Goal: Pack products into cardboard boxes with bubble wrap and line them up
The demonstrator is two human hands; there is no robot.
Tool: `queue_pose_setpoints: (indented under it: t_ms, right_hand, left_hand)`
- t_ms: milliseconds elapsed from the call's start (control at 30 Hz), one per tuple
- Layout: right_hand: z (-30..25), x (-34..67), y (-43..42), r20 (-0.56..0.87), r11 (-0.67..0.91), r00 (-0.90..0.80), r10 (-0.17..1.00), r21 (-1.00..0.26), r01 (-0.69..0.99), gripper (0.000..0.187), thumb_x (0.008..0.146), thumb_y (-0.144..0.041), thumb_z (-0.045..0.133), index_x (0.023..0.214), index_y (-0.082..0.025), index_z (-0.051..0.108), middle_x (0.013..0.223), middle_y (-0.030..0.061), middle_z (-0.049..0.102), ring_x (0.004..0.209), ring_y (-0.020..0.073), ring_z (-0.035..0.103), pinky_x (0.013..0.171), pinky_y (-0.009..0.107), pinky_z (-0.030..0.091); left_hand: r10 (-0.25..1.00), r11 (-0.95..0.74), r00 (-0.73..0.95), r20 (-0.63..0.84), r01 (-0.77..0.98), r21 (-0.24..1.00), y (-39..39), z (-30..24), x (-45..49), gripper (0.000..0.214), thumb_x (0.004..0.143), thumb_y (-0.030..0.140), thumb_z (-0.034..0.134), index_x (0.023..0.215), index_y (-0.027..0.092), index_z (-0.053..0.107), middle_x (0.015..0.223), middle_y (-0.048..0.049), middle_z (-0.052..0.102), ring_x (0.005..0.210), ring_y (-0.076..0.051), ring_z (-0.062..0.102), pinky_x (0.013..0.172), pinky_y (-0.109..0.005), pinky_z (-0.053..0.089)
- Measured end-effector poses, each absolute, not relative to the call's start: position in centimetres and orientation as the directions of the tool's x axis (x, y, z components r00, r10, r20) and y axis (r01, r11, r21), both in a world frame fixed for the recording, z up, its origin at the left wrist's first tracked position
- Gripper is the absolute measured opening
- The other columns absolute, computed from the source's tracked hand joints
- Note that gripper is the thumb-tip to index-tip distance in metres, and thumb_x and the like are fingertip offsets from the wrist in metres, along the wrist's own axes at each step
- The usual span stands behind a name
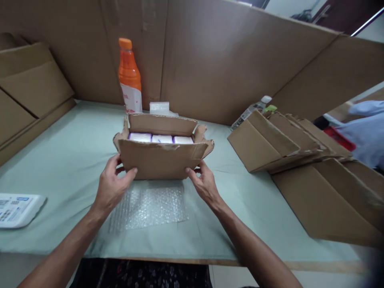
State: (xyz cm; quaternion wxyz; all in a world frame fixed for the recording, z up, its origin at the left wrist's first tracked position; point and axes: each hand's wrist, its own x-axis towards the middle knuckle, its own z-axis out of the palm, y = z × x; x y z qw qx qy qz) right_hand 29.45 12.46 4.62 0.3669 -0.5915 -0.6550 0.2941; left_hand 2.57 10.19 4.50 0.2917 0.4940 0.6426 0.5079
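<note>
An open cardboard box (157, 160) is held between my two hands at the middle of the table, its top flaps standing up. Inside it sit three white packs (162, 139) with purple edges, side by side. My left hand (115, 178) grips the lower left corner, thumb on the front face and fingers round the side. At the lower right corner, my right hand (204, 182) grips in the same way. Just in front of the box, a sheet of clear bubble wrap (156, 208) lies flat on the pale green tablecloth (210, 232).
Behind the box stands an orange bottle (130, 80) beside a small piece of bubble wrap (159, 107). Folded cardboard boxes (270, 144) lie at the right, with a clear bottle (252, 112) behind. A white package (19, 210) lies at left. Tall cardboard panels (225, 60) wall the back.
</note>
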Motion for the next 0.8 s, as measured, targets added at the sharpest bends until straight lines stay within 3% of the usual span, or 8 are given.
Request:
queue_pose_setpoints:
  t_ms: [133,200,300,467,533,633,733,800]
  right_hand:
    - [3.8,31.4,12.0,0.181,0.145,0.005,0.984,-0.807,0.573,0.039,0.088,-0.041,0.058,0.119,-0.018,0.061,0.113,0.0116,0.072,0.092,0.0241,0.067,0.076,0.036,0.054]
    - [3.4,32.5,11.0,0.161,0.138,-0.015,0.987,-0.795,0.590,0.042,0.090,-0.038,0.056,0.127,-0.017,0.061,0.115,0.0121,0.073,0.096,0.0247,0.068,0.078,0.037,0.054]
    - [2.8,33.5,8.9,0.121,0.128,-0.057,0.991,-0.727,0.675,0.039,0.093,-0.036,0.055,0.126,-0.018,0.065,0.112,0.0123,0.076,0.099,0.0262,0.069,0.082,0.040,0.054]
    - [1.5,30.8,6.1,0.115,0.340,-0.323,0.940,-0.426,0.839,0.034,0.086,-0.036,0.072,0.112,-0.016,0.071,0.128,0.0178,0.070,0.114,0.0362,0.062,0.096,0.053,0.048]
    - [1.1,29.1,5.6,0.126,0.400,-0.385,0.914,-0.420,0.815,0.026,0.085,-0.030,0.073,0.107,-0.015,0.071,0.129,0.0181,0.069,0.116,0.0363,0.062,0.096,0.052,0.048]
    - [1.1,28.2,4.7,0.128,0.372,-0.362,0.923,-0.532,0.761,0.012,0.087,-0.018,0.066,0.098,-0.017,0.069,0.105,0.0109,0.076,0.097,0.0282,0.069,0.088,0.045,0.054]
    - [3.1,29.3,3.8,0.166,0.335,-0.307,0.937,-0.672,0.660,0.033,0.090,-0.020,0.062,0.123,-0.022,0.065,0.089,0.0037,0.075,0.076,0.0207,0.069,0.072,0.036,0.058]
    - [6.0,30.4,3.9,0.300,0.421,-0.298,0.906,-0.710,0.565,0.057,0.093,-0.029,0.064,0.148,-0.032,0.049,0.092,0.0005,0.076,0.071,0.0184,0.069,0.067,0.034,0.059]
  left_hand:
    - [0.959,-0.068,-0.237,0.159,0.350,0.934,11.9,4.7,3.2,0.059,0.077,0.043,0.067,0.128,0.014,0.059,0.120,-0.0118,0.067,0.107,-0.026,0.067,0.098,-0.044,0.057]
    - [0.965,-0.042,-0.213,0.155,0.456,0.889,11.1,4.2,2.1,0.064,0.079,0.045,0.064,0.136,0.016,0.055,0.122,-0.0118,0.068,0.111,-0.027,0.067,0.099,-0.045,0.055]
    - [0.971,0.073,-0.211,0.114,0.713,0.697,7.5,3.1,-0.7,0.066,0.082,0.052,0.060,0.139,0.020,0.054,0.121,-0.0120,0.069,0.113,-0.031,0.065,0.098,-0.049,0.054]
    - [0.994,0.042,-0.070,0.079,0.950,0.308,2.3,1.3,-2.8,0.048,0.084,0.058,0.049,0.102,0.017,0.068,0.104,-0.0166,0.070,0.102,-0.038,0.062,0.094,-0.055,0.050]
    - [0.997,-0.003,-0.021,0.071,0.944,0.331,1.7,1.1,-1.9,0.037,0.082,0.053,0.048,0.085,0.020,0.065,0.095,-0.0146,0.069,0.095,-0.035,0.062,0.090,-0.051,0.052]
    - [0.995,0.029,-0.072,0.061,0.850,0.526,1.2,1.6,-0.5,0.028,0.081,0.049,0.049,0.077,0.023,0.059,0.082,-0.0074,0.069,0.081,-0.028,0.066,0.077,-0.041,0.055]
    - [0.966,0.069,-0.224,0.131,0.709,0.701,0.0,3.2,-0.1,0.034,0.082,0.055,0.057,0.103,0.028,0.065,0.087,-0.0029,0.072,0.079,-0.027,0.070,0.062,-0.037,0.056]
    - [0.943,-0.004,-0.241,0.231,0.683,0.731,-0.3,5.2,-0.6,0.043,0.082,0.057,0.061,0.120,0.036,0.063,0.099,-0.0031,0.073,0.095,-0.031,0.071,0.065,-0.040,0.059]
